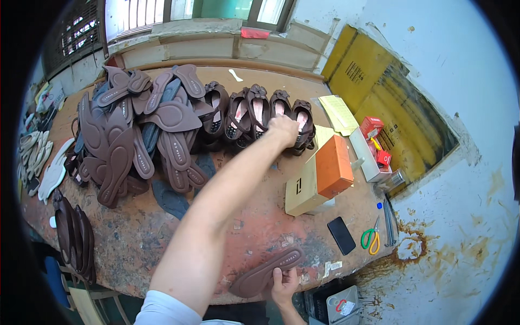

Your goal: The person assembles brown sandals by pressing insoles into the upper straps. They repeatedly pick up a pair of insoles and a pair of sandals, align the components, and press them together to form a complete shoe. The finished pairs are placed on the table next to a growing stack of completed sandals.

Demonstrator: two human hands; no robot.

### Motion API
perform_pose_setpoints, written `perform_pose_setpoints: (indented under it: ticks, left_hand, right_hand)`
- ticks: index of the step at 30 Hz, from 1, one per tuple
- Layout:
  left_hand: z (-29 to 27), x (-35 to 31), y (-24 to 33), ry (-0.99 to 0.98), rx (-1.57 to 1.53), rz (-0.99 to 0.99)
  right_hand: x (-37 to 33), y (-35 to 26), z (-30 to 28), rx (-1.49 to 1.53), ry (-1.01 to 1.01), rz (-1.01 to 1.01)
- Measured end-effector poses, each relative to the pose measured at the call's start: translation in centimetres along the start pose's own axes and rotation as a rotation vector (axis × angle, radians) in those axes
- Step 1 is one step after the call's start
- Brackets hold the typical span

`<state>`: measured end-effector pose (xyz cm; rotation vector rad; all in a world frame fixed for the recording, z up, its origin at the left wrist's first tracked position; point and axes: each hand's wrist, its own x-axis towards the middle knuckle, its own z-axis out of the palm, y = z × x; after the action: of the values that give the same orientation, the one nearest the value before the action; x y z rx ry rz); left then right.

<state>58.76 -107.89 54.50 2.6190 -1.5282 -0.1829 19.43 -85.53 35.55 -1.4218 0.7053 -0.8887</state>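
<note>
My left hand (283,130) reaches across the table, its fingers closed at the edge of a dark brown shoe (303,115) at the right end of a row; the fingertips are hidden. Beside it stand several matching strapped shoes (258,105) with flower trims and pale pink labels inside. Near the front edge, my right hand (285,285) grips a brown insole (265,272), thumb on top and the other fingers mostly underneath. A big heap of similar brown insoles (172,116) lies left of the shoes, mixed with dark blue-grey pieces (169,197).
Right of the shoes are a cream and orange box (301,187), yellow paper sheets (339,115) and a white tray (368,156) with red boxes. A phone (341,236) and scissors (371,238) lie at the right. More brown pieces (73,238) lie at the left edge.
</note>
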Motion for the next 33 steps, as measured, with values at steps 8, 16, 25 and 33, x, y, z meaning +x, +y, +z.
perform_pose_setpoints:
  ticks: [8, 16, 25, 33]
  left_hand:
    - [-2.7, -17.2, -7.6, 0.29, -0.177, 0.38]
    - [10.7, -48.9, -11.2, 0.209, -0.044, 0.252]
    - [16.9, -50.0, -6.9, 0.409, -0.667, -0.072]
    - [13.1, -56.5, -10.1, 0.409, -0.722, -0.154]
  right_hand:
    - [1.3, 0.4, -2.4, 0.237, 0.042, 0.14]
    - [1.3, -11.5, -1.4, 0.597, -0.009, 0.256]
    - [2.6, -13.3, 2.5, -0.453, -0.567, -0.169]
    - [4.0, -13.1, 7.9, -0.853, -1.06, -0.549]
